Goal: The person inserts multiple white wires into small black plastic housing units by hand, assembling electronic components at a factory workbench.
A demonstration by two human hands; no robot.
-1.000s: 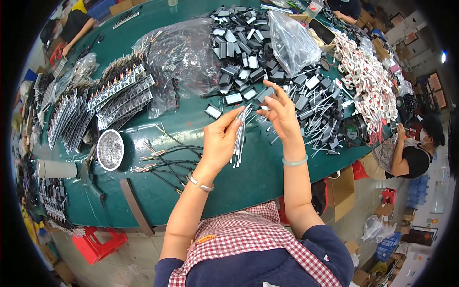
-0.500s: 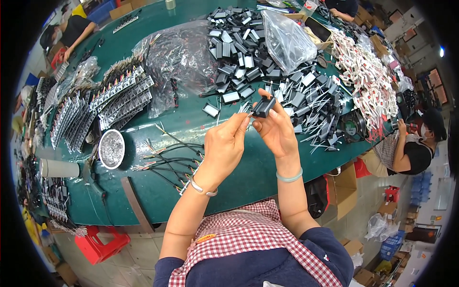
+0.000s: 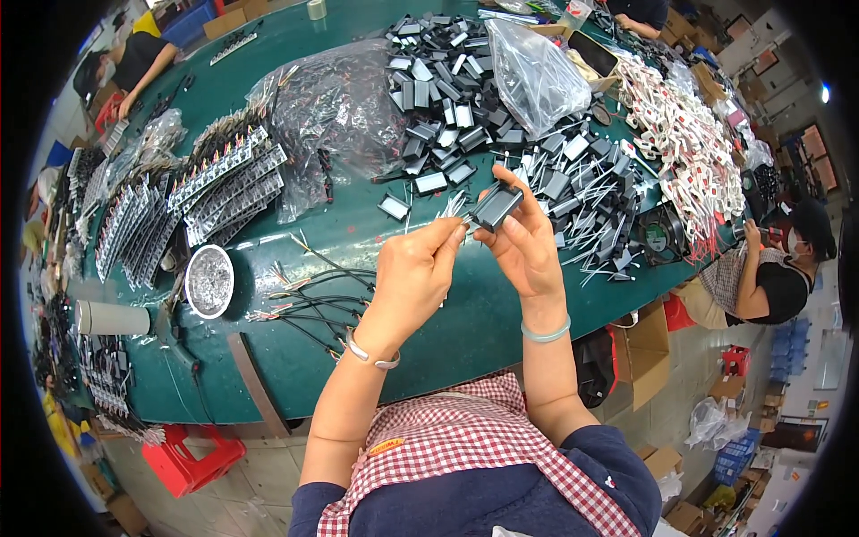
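Above the table, my right hand [image 3: 530,259] holds a small black rectangular housing [image 3: 497,208] between thumb and fingers, its hollow, lighter inner side turned up. My left hand [image 3: 413,268] pinches something thin at the housing's left end; the fingers mostly hide it, so its kind does not show. Several black cables [image 3: 327,300] with bare coloured wire ends lie under and left of my left hand. Beyond my right hand spreads a heap of black housings with thin white strips [image 3: 582,188]. Two loose housings [image 3: 431,183] lie just past my fingers.
A large heap of housings [image 3: 438,85] and clear plastic bags [image 3: 340,116] cover the far middle. Stacked circuit-board strips [image 3: 233,183], a metal bowl [image 3: 209,280] and a white cylinder [image 3: 113,318] stand left. White connectors [image 3: 684,152] pile up right. Other people sit around the table.
The housing has tilted in my right hand, so more of its hollow side shows. My left hand has shifted slightly left and down, still pinching at the housing's left end.
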